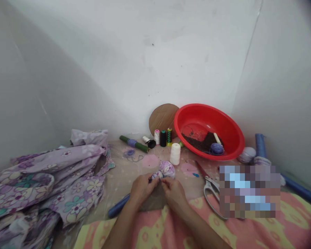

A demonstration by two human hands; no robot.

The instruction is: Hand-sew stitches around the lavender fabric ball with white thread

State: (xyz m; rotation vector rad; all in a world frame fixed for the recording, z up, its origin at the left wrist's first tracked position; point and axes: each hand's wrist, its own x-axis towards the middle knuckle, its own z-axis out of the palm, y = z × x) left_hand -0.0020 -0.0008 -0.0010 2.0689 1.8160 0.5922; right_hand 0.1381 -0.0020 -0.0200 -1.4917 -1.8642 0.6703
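- Hands: left hand point(142, 188) and right hand point(174, 193) are close together, fingers pinched on the gathered neck of a stuffed floral fabric bundle point(167, 169) (exact finger placement partly hidden, hard to see).
- Bundle: lilac print, held just above the lap cloth point(155, 230), between the hands.
- Risks: a loosened pinch could let the gathered neck spring open; the loose purple thread point(131, 157) could snag; a stray right elbow could catch the steel scissors point(209, 186) lying near that hand.
- Counts: 2 hands, 1 bundle, 1 pair of scissors.
- Spools: 5 in all, 4 upright including the white cone point(175, 154), and 1 lying down point(149, 141).
- Also: 1 red plastic basin point(197, 112) holding 1 purple yarn ball point(217, 148), 1 cardboard disc point(162, 118), 1 green tube point(134, 144), 1 blue roll under the left wrist point(118, 206), 1 heap of purple floral cloth point(59, 180).
- Right side: a pixelated patch hides whatever lies there.
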